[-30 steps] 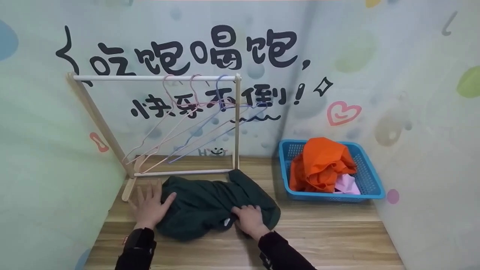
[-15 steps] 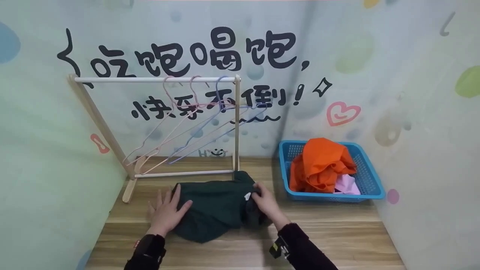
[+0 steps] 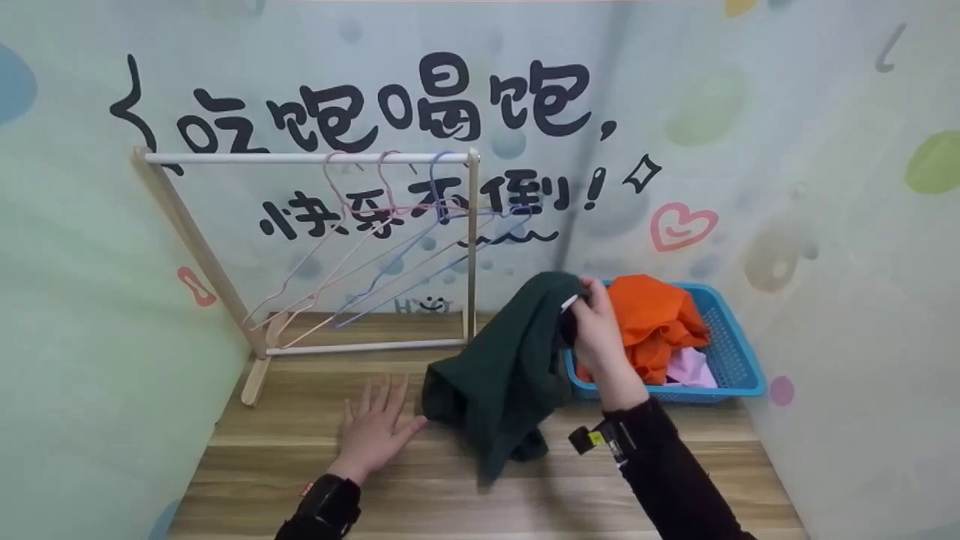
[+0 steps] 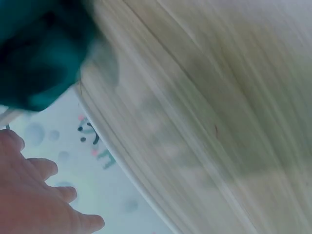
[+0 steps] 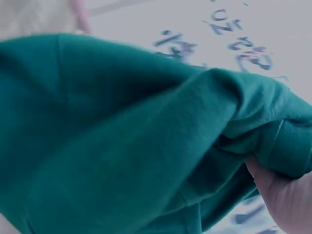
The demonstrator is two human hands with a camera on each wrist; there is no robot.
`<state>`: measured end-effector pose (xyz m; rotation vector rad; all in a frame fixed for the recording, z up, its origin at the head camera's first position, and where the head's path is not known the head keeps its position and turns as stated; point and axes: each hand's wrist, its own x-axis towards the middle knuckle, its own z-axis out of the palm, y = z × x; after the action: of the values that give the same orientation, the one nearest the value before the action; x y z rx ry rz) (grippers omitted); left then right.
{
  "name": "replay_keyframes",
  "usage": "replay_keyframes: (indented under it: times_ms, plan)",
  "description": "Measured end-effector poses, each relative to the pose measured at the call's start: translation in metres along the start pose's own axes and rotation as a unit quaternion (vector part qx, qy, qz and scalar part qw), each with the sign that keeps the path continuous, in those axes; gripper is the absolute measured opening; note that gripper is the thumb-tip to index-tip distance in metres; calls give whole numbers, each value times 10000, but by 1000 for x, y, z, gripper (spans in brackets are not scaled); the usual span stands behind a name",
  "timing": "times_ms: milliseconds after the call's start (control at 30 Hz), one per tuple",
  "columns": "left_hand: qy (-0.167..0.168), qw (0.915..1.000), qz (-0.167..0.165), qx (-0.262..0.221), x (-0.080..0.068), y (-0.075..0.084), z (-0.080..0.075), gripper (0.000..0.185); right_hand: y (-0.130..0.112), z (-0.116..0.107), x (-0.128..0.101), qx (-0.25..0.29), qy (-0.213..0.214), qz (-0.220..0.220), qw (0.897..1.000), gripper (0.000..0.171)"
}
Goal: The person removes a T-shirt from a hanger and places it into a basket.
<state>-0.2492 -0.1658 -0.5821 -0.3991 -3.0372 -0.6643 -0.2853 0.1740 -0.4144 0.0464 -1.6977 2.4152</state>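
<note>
A dark green shirt (image 3: 502, 375) hangs bunched from my right hand (image 3: 604, 341), which grips it beside a small white tag (image 3: 570, 302) near its upper end. Its lower folds hang over the table, in front of the blue basket's left side. In the right wrist view the green cloth (image 5: 126, 141) fills most of the picture, and part of my hand (image 5: 287, 200) shows at its right edge. My left hand (image 3: 375, 431) has its fingers spread over the wood, left of the shirt, its thumb close to the cloth. The left wrist view shows those fingers (image 4: 63, 195) holding nothing.
A wooden rack (image 3: 472, 247) with a white top rail stands at the back left. Pink and blue hangers (image 3: 442, 214) hang from it. At the right, a blue basket (image 3: 739, 352) holds orange cloth (image 3: 649, 315) and pink cloth (image 3: 691, 369). Printed walls enclose the wooden table (image 3: 315, 457).
The right hand has lifted the shirt off the table and carried it up and right, towards the basket. The left hand has shifted right, and the shirt has come away from under it.
</note>
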Motion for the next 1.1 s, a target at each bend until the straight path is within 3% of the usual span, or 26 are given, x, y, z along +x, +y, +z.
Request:
replay_keyframes:
  times_ms: [100, 200, 300, 500, 600, 667, 800, 933, 1033, 1067, 1100]
  plan:
    - [50, 9999, 82, -45, -1, 3, 5, 83, -39, -2, 7, 164, 146, -538, 9983, 18]
    - [103, 9998, 134, -81, -4, 5, 6, 82, -75, -3, 16, 416, 439, -1307, 9896, 19]
    - [105, 9998, 146, -70, -6, 5, 8, 82, -108, -6, 26, 1105, 662, -1939, 9725, 18]
    - [80, 9999, 87, -60, -7, 0, 10, 84, -163, -20, 45, 2315, 820, -2861, 9262, 11]
    - [38, 10000, 49, -19, -8, -2, 12, 84, -182, -29, 51, 2405, 783, -3051, 9181, 13]
    - [22, 10000, 43, -12, -8, -2, 13, 84, -189, -37, 55, 2343, 768, -3093, 9184, 14]
    - [-55, 10000, -9, -47, -9, -2, 15, 85, -181, -59, 65, 1860, 927, -2997, 9311, 15]
    - [-110, 9999, -59, -14, -10, -3, 17, 84, -152, -86, 72, 794, 1414, -2507, 9544, 13]
    - [-86, 9999, -79, 58, -11, -4, 18, 83, -119, -106, 73, -930, 1745, -1877, 9621, 17]
    - [-76, 9999, -85, 71, -11, -5, 18, 83, -107, -112, 72, -1658, 1775, -1655, 9558, 20]
    - [-55, 9999, -87, 71, -11, -5, 19, 82, -95, -118, 71, -2429, 1747, -1434, 9433, 23]
